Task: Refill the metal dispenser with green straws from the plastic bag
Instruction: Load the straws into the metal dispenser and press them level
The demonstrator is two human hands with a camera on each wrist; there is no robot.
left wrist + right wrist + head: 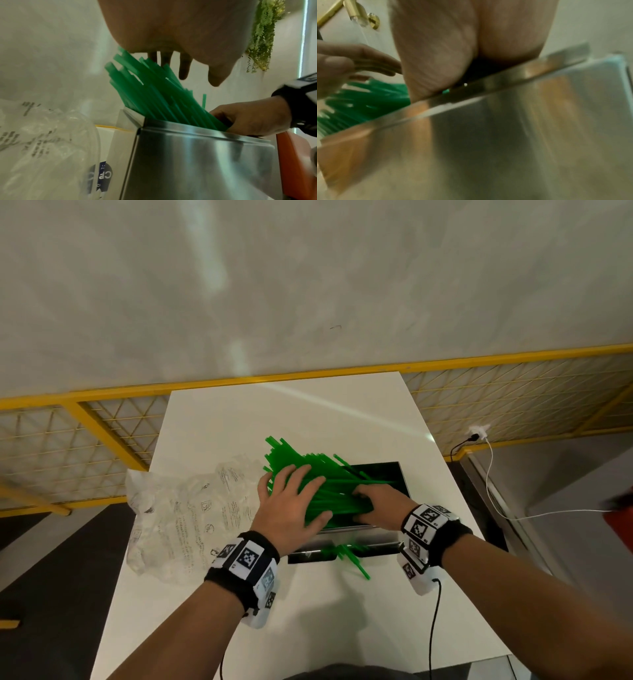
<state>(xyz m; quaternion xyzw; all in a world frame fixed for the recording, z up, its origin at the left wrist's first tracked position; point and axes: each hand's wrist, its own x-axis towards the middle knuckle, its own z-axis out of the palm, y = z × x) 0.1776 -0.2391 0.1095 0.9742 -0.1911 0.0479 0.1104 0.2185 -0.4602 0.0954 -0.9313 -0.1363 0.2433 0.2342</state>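
The metal dispenser (373, 539) (197, 162) (505, 135) stands open-topped on the white table (308, 628). A bundle of green straws (308, 463) (145, 88) (368, 97) leans out of its top, tilted up to the left. My left hand (294, 491) (183, 70) lies flat with spread fingers on the upper part of the bundle. My right hand (373, 505) (248, 119) (453, 40) reaches into the opening and grips the bundle's lower end. A few straws (352, 559) poke out at the dispenser's front base. The crumpled clear plastic bag (191, 508) (42, 135) lies left of it.
A yellow mesh fence (102, 433) runs behind the narrow table. A white charger and cable (479, 433) hang at the right, beside a red-orange object (620, 515) (291, 162). The floor drops away on both sides of the table.
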